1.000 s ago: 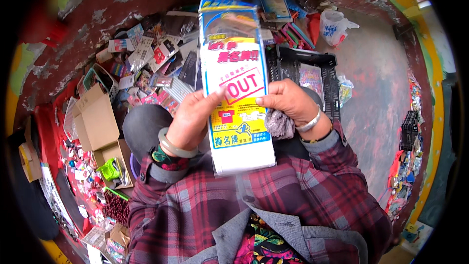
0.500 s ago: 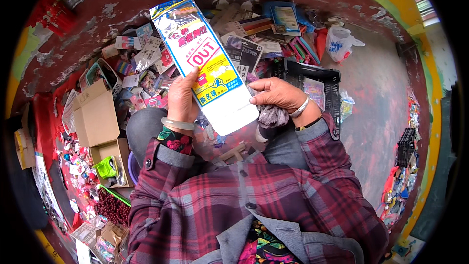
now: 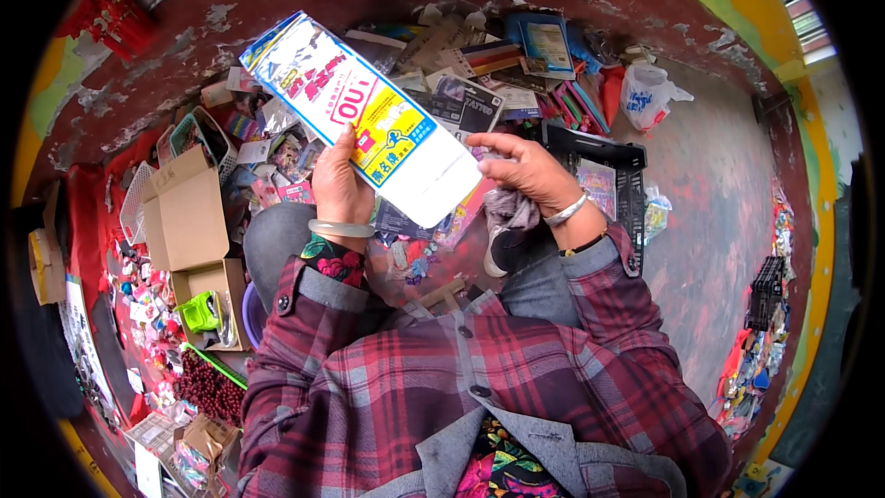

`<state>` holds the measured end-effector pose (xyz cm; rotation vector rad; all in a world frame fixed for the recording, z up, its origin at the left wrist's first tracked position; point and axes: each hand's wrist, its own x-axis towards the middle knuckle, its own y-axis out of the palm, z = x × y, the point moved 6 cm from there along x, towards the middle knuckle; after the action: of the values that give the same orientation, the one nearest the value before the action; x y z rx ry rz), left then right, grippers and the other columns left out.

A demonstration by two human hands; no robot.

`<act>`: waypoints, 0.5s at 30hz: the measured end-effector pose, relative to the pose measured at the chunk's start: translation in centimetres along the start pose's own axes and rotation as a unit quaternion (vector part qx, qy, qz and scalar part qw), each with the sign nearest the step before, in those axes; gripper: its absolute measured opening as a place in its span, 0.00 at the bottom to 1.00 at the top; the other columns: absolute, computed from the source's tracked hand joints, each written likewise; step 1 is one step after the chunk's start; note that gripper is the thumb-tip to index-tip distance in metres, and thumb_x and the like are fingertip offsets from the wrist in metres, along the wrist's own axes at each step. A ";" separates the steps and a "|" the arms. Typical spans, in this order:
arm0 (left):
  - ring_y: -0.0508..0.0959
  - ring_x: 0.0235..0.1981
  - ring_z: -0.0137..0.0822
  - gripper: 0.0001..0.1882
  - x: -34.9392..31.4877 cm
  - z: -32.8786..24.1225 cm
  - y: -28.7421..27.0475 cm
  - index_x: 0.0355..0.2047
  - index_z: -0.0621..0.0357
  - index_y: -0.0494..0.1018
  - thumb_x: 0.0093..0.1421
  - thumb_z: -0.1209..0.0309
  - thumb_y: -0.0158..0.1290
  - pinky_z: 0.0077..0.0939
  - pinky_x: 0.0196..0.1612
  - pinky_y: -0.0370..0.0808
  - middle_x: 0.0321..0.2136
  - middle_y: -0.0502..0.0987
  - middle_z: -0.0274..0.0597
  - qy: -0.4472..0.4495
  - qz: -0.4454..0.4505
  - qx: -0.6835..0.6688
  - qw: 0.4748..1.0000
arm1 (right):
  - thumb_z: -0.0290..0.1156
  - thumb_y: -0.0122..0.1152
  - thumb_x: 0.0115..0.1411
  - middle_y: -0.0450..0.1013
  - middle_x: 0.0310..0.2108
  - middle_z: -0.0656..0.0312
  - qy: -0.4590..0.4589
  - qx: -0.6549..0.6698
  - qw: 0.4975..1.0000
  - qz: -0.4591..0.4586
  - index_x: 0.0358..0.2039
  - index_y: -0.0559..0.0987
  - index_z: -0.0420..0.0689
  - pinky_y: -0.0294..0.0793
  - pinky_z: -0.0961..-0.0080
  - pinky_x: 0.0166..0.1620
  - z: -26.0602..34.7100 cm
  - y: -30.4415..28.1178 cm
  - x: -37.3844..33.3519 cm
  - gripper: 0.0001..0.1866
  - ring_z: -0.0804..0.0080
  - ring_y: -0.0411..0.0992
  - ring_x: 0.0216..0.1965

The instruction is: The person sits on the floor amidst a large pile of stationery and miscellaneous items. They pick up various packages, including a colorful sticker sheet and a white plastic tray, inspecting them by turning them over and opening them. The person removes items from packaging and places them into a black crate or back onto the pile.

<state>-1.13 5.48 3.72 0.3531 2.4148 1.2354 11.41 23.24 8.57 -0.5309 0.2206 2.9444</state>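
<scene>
Blue-edged and glossy, one long flat packet (image 3: 364, 120) is held up above the floor, ahead of the lap. On its white part, red characters and a boxed red word in capitals are printed; blue and smaller lettering is set on the yellow band below. The packet's long axis is slanted: the top of the print is pointed to the upper left, and the blank white end is turned to the lower right. Its left edge is clamped by the left hand (image 3: 339, 186), with the thumb laid over the front. By the right hand (image 3: 536, 180), one grey-purple cloth (image 3: 512, 208) is gripped beneath curled fingers; thumb and forefinger are parted beside the white end, and whether it is touched cannot be told. One bangle is worn on each wrist. Farther out, two black crates (image 3: 631, 156) (image 3: 764, 299), one opened carton (image 3: 187, 219) and one white bag (image 3: 645, 94) with blue lettering are seen.
</scene>
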 end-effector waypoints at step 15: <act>0.76 0.40 0.35 0.13 -0.3 1.6 0.7 0.43 0.68 0.69 0.60 0.71 0.48 0.26 0.45 0.72 0.40 0.75 0.47 -0.042 0.046 0.056 0.996 | 0.34 0.62 0.54 0.74 0.34 0.63 0.003 -0.063 0.998 0.022 0.43 0.75 0.35 0.68 0.83 0.42 -3.7 0.5 2.2 0.19 0.81 0.69 0.36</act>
<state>-0.13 6.94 3.50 0.5441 2.4247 1.1019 10.48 22.34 4.40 -0.5576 0.0468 3.0156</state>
